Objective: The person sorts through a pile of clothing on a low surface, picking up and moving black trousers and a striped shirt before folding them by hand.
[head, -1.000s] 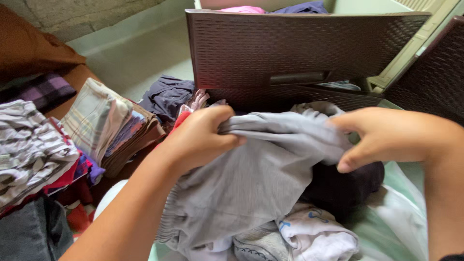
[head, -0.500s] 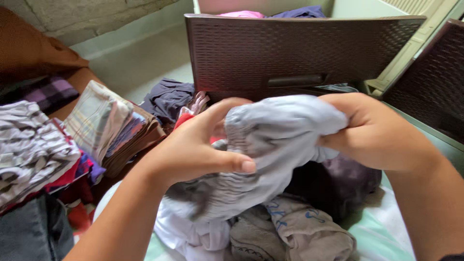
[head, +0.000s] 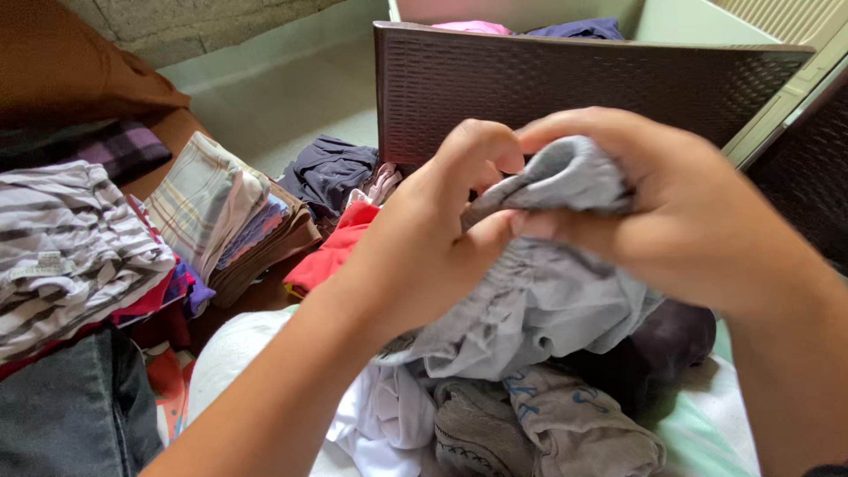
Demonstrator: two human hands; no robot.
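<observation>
Pale floor (head: 291, 97) behind clothes; hands (head: 565, 221) bunch grey garment (head: 539, 300).

At the top left there is a rough grey block wall (head: 177, 22), and under it a pale green floor (head: 283, 106) runs toward the middle. A dark brown woven basket (head: 565, 88) stands upright in the centre, and a second dark woven panel (head: 808, 185) is at the right edge. Behind the basket there is a pale green cabinet (head: 698, 22) with a slatted cream door (head: 795, 22) beside it. On the left, a brown cushion (head: 62, 71) lies above folded stacks of clothes (head: 212, 221), striped and checked. The light is soft and even, like daylight, with no hard shadows.
</observation>
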